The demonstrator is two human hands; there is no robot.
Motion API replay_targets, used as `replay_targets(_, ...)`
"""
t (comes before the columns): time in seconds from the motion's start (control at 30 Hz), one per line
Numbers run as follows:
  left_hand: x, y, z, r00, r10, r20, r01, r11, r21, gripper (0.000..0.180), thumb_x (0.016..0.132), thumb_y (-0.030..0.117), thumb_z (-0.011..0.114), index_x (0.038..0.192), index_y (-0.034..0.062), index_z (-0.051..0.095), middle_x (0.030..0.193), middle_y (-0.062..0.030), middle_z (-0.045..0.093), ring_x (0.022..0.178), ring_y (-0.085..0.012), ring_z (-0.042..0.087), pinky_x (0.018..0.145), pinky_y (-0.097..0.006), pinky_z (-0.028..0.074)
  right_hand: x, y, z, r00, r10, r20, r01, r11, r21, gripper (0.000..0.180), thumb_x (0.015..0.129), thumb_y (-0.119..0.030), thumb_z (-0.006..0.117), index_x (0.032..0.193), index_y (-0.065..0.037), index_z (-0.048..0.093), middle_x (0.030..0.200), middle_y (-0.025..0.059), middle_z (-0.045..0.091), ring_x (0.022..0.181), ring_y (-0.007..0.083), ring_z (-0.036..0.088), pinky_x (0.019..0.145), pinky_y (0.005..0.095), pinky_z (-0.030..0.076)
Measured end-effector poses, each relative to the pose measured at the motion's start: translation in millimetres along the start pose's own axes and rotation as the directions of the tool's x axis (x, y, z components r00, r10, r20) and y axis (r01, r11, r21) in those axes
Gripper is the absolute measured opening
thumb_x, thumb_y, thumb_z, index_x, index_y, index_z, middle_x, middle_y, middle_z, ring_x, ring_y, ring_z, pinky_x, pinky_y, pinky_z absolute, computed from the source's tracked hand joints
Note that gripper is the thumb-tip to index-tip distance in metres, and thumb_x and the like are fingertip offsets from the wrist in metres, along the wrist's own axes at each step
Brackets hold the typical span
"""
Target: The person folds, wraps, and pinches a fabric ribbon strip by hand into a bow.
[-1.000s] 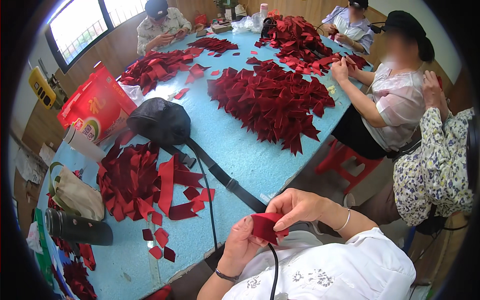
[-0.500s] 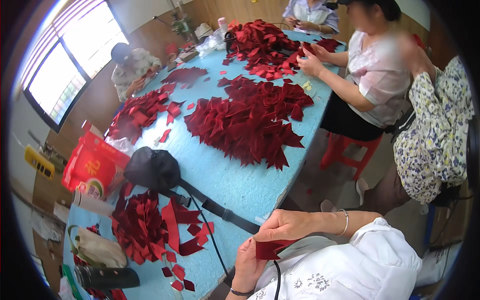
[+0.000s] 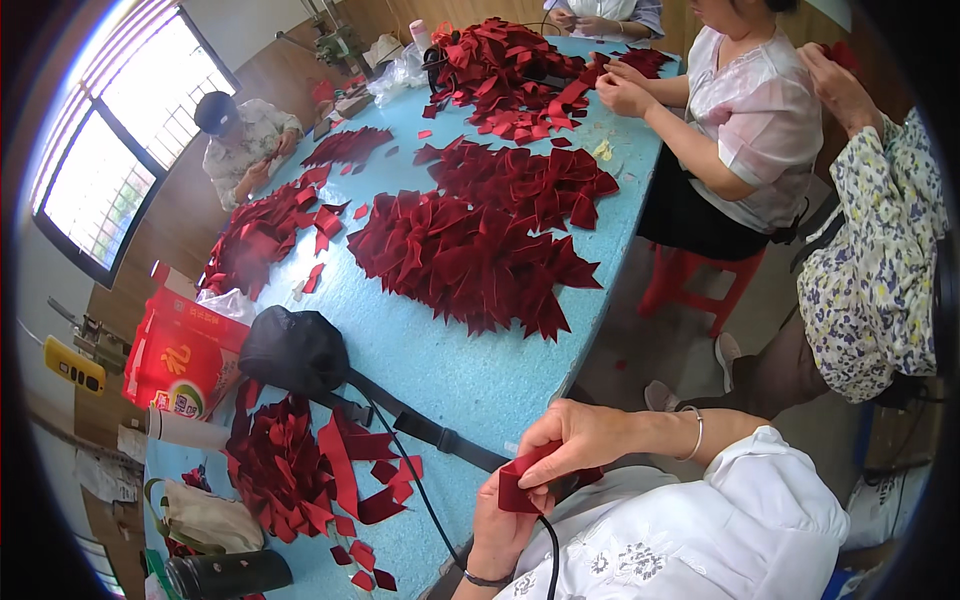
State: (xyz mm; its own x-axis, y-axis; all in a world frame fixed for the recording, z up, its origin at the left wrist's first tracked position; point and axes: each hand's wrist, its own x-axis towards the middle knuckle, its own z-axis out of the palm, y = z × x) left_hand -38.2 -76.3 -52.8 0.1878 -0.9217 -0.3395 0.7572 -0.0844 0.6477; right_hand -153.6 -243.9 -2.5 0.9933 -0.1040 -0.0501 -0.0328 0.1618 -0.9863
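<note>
Close to my body, over the table's near edge, both hands hold one piece of dark red velvet ribbon. My left hand, a dark band at its wrist, pinches the ribbon from below. From the right comes my right hand, a silver bangle on its wrist, with thumb and fingers closed on the folded ribbon. The ribbon's tail shows behind the right fingers. To the left of my hands lies a heap of red ribbon pieces, with longer strips and small offcuts beside it.
On the blue table lie a large pile of red bows, a black pouch with strap, a red gift bag, a cloth bag and a black bottle. Several people sit around; one co-worker handles ribbon.
The ribbon has been lifted and folded up between my hands, and my right fingers have shifted onto its front. The view has tilted slightly.
</note>
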Motion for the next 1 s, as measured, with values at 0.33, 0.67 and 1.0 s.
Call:
replay_targets(0.33, -2.8, 17.1, 5.0, 0.989, 0.096, -0.114, -0.093, 0.995, 0.031, 0.032, 0.098, 0.022, 0.045, 0.106, -0.0070, 0.057, 0.084, -0.0153, 0.066, 0.064, -0.0207, 0.061, 0.059, -0.033, 0.052, 8.5, 6.4, 1.6, 0.980, -0.089, -0.179, 0.047, 0.972, -0.228, 0.018, 0.079, -0.016, 0.068, 0.084, 0.001, 0.065, 0.071, 0.0069, 0.066, 0.066, 0.0108, 0.061, 0.061, 0.0270, 0.048)
replay_targets(0.67, -9.5, 31.2, 0.7, 0.992, -0.105, -0.072, 0.083, 0.962, -0.262, 0.033, 0.098, 0.028, 0.044, 0.104, -0.0017, 0.056, 0.065, -0.0068, 0.056, 0.050, -0.0142, 0.048, 0.049, -0.028, 0.042, 17.6, -9.1, 6.7, 0.973, 0.230, -0.015, -0.222, 0.952, 0.213, 0.021, 0.087, -0.004, 0.055, 0.104, 0.003, 0.063, 0.069, 0.0059, 0.064, 0.056, 0.0084, 0.060, 0.049, 0.0195, 0.046)
replay_targets(1.0, -12.9, -1.8, -9.6, 0.941, 0.145, 0.307, 0.013, 0.888, -0.459, 0.022, 0.092, 0.024, 0.051, 0.099, 0.0032, 0.053, 0.062, -0.0010, 0.048, 0.051, -0.0118, 0.043, 0.047, -0.024, 0.033, 25.5, -13.6, 37.2, 0.984, 0.123, -0.133, -0.140, 0.981, -0.133, 0.016, 0.078, -0.015, 0.072, 0.081, -0.001, 0.064, 0.071, 0.0001, 0.063, 0.065, 0.0041, 0.054, 0.059, 0.0208, 0.044)
